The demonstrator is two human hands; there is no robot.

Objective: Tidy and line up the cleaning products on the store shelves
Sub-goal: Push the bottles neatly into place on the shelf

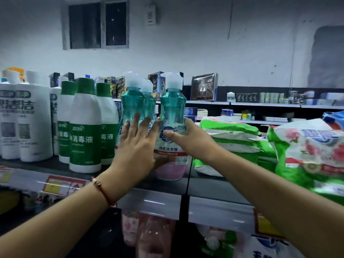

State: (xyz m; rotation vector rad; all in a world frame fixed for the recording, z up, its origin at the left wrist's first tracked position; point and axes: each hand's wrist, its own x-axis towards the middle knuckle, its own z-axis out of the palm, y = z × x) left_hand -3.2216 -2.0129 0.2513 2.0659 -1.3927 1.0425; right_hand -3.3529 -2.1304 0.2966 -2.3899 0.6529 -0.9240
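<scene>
Two bare forearms, no sleeves, thin red cord bracelet (pixel 103 191) w/ bead, left wrist

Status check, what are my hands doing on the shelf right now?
Left hand flat against the teal bottles. Right hand grips the front teal bottle. Green bags crowd the right.

We see a big white wall (pixel 204 43). High on the wall is a dark window (pixel 98 25). Right of the window hangs a small white box (pixel 150 14). Far right of the window is a grey patch (pixel 327 56). The light is dim.
</scene>
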